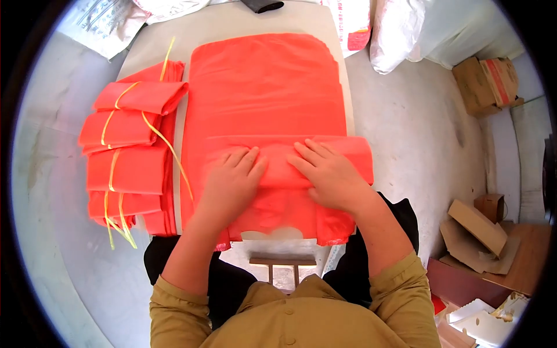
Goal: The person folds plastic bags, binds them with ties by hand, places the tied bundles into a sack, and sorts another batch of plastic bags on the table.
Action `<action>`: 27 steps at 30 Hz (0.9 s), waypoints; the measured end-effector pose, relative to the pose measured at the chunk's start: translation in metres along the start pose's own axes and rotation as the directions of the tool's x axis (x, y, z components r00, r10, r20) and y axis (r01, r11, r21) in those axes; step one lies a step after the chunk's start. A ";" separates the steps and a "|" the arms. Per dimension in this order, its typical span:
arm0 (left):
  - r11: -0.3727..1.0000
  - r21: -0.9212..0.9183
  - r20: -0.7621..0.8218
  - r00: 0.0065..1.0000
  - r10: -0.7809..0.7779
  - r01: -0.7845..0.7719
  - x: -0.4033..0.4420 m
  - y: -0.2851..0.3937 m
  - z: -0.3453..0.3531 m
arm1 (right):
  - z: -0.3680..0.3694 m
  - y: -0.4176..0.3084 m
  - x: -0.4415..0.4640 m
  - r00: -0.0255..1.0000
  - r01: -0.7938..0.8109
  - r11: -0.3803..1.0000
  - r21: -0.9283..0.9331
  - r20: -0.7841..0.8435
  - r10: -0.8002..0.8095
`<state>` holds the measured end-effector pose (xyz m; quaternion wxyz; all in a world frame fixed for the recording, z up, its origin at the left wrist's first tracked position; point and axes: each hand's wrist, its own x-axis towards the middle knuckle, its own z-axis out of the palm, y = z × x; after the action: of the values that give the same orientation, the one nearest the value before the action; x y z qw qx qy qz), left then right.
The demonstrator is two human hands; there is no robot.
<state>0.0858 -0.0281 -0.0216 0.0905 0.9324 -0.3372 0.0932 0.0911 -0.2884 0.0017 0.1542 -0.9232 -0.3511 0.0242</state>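
A stack of red plastic bags (267, 87) lies flat on the table in front of me. Across its near part is a folded band of red bags (275, 165), its right end sticking out past the stack. My left hand (235, 174) lies palm down on this fold, fingers stretched out. Beside it, my right hand (328, 174) presses on the same fold with its fingers extended and slightly spread. Below the hands, the bags' handle ends hang over the table's near edge.
Several folded red bundles (125, 168) tied with yellow string are piled on the left. Loose yellow string (174, 152) trails beside them. A dark object (262, 5) sits at the far edge. Cardboard boxes (486, 86) and white sacks (397, 35) stand to the right.
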 end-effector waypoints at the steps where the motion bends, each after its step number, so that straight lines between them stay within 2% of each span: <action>1: 1.000 0.016 -0.018 1.000 0.007 -0.007 0.001 0.001 0.002 | 0.002 0.000 -0.002 1.000 -0.006 1.000 -0.017 -0.006 0.006; 5: 0.999 0.055 -0.051 0.999 0.001 0.002 0.002 0.007 0.000 | 0.008 0.003 -0.010 0.997 -0.039 0.988 -0.147 -0.073 0.029; 8: 1.000 0.014 -0.056 0.998 -0.012 0.012 0.003 0.008 -0.002 | -0.004 -0.003 -0.012 0.995 -0.071 0.986 -0.151 -0.086 0.059; 11: 0.999 0.048 -0.099 0.995 -0.004 0.009 0.006 0.008 -0.003 | -0.014 -0.002 -0.013 0.993 -0.077 0.989 -0.124 -0.102 0.065; 14: 0.991 -0.105 -0.102 0.990 -0.096 0.085 0.003 0.007 -0.001 | -0.034 0.001 -0.009 0.934 -0.348 0.935 -0.071 0.061 0.352; 16: 0.956 -0.121 0.122 0.960 -0.253 0.267 0.009 0.011 -0.018 | -0.047 0.006 -0.007 0.947 -0.272 0.950 -0.153 -0.220 0.235; 17: 0.928 -0.111 0.232 0.918 -0.323 0.355 0.013 0.013 -0.030 | -0.052 0.009 -0.007 0.922 -0.241 0.949 -0.202 -0.352 0.160; 18: 0.867 -0.264 0.238 0.899 -0.367 0.423 0.015 0.013 -0.043 | -0.057 0.011 -0.006 0.856 -0.269 0.943 -0.193 -0.498 0.142; 20: 0.666 -0.541 0.273 0.856 -0.438 0.514 0.016 0.010 -0.062 | -0.065 0.014 -0.007 0.657 -0.319 0.933 -0.166 -0.748 0.092; 21: 0.497 -0.669 0.347 0.823 -0.451 0.554 0.013 0.006 -0.062 | -0.065 0.019 -0.010 0.578 -0.260 0.963 -0.070 -0.810 0.097; 23: 0.089 -0.810 0.496 0.758 -0.423 0.580 0.005 -0.003 -0.056 | -0.061 0.022 -0.009 0.457 -0.185 0.970 0.155 -0.861 0.225; 24: -0.034 -0.829 0.525 0.755 -0.392 0.559 0.004 -0.003 -0.052 | -0.057 0.023 -0.009 0.401 -0.134 0.956 0.262 -0.868 0.294; 25: -0.159 -0.831 0.552 0.753 -0.358 0.534 0.002 -0.003 -0.047 | -0.051 0.027 -0.012 0.455 -0.177 0.931 0.320 -0.812 0.366; 26: -0.284 -0.815 0.577 0.751 -0.322 0.504 -0.001 -0.003 -0.041 | -0.045 0.027 -0.011 0.495 -0.192 0.825 0.531 -0.674 0.549; 27: -0.282 -0.820 0.571 0.747 -0.340 0.498 -0.003 -0.001 -0.033 | -0.040 0.026 -0.009 0.529 -0.219 0.671 0.708 -0.492 0.692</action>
<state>0.0805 -0.0180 0.0090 0.7392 0.6147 0.0542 -0.2697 0.1074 -0.3235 0.0309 0.5337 -0.8206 0.0353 -0.2015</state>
